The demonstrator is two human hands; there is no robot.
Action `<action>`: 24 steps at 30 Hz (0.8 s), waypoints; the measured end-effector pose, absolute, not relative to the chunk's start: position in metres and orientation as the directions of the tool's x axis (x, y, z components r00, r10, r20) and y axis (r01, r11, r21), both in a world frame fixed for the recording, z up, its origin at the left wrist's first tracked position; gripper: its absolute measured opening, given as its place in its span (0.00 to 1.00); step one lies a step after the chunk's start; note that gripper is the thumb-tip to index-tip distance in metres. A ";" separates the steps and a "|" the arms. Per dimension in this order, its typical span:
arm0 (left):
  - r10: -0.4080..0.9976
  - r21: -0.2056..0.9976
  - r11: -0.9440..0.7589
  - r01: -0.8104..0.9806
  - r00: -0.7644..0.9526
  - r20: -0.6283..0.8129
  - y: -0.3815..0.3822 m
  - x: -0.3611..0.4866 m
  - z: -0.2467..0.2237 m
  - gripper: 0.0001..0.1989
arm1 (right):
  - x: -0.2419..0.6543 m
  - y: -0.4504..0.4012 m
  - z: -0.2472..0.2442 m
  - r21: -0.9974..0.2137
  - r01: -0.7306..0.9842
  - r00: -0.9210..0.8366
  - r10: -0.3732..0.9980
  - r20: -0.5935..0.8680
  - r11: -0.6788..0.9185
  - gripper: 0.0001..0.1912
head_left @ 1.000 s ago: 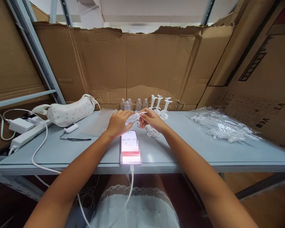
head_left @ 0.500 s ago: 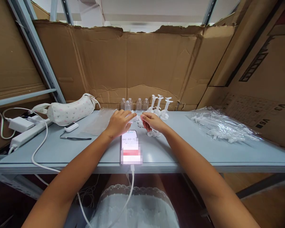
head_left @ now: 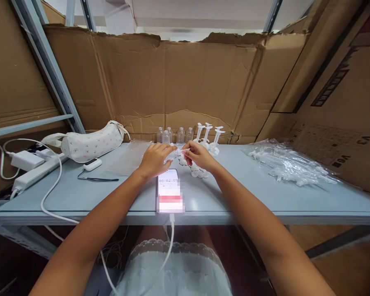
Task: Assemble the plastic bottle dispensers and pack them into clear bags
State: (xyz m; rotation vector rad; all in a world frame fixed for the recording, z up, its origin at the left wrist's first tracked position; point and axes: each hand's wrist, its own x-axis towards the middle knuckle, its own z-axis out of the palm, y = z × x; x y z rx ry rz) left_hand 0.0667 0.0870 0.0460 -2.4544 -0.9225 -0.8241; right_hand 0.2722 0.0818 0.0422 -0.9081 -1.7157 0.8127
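Note:
My left hand (head_left: 156, 159) is closed around a clear bottle (head_left: 173, 153), which lies on its side with its neck toward the right. The fingers of my right hand (head_left: 199, 156) pinch a small white piece at the bottle's mouth; its shape is mostly hidden. Just below the hands is a lit phone (head_left: 169, 191) showing a timer. Small white caps (head_left: 199, 172) lie beside my right hand. Behind the hands stand several clear bottles (head_left: 180, 135) and white pump heads (head_left: 216, 140) with long stems.
A clear plastic bag (head_left: 291, 162) of white parts lies at the right. On the left are a flat plastic bag (head_left: 126, 158), a patterned pouch (head_left: 92, 144), a white device (head_left: 93, 165), a power strip (head_left: 38, 176) and cables. Cardboard (head_left: 179, 82) walls the back.
My right hand has shifted slightly, its fingers now up against the bottle's neck. More of the bottle shows between the hands. My left hand has hardly moved.

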 end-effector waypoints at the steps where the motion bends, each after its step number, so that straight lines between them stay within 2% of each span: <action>1: 0.462 -0.146 -0.707 0.692 0.608 0.646 0.087 0.067 0.046 0.20 | 0.273 0.082 0.042 -0.841 0.231 -0.222 0.868 0.443 0.489 0.12; 5: 0.452 -0.160 -0.706 0.689 0.614 0.647 0.087 0.068 0.046 0.20 | 0.272 0.081 0.042 -0.819 0.330 -0.207 0.882 0.423 0.470 0.15; 8: 0.454 -0.163 -0.700 0.695 0.610 0.649 0.087 0.068 0.046 0.20 | 0.270 0.082 0.040 -0.813 0.319 -0.185 0.873 0.451 0.487 0.17; 13: 0.482 -0.128 -0.686 0.716 0.580 0.657 0.089 0.066 0.046 0.21 | 0.272 0.089 0.036 -0.807 0.219 -0.196 0.835 0.515 0.549 0.15; 17: 0.487 -0.114 -0.697 0.707 0.585 0.649 0.089 0.066 0.046 0.22 | 0.275 0.092 0.035 -0.763 0.267 -0.223 0.808 0.545 0.588 0.09; 20: 0.488 -0.100 -0.707 0.700 0.585 0.648 0.088 0.068 0.046 0.22 | 0.277 0.090 0.037 -0.650 0.425 -0.231 0.769 0.595 0.631 0.06; 24: 0.502 -0.051 -0.725 0.686 0.578 0.643 0.088 0.070 0.045 0.23 | 0.279 0.084 0.041 -0.333 0.657 -0.305 0.643 0.703 0.676 0.08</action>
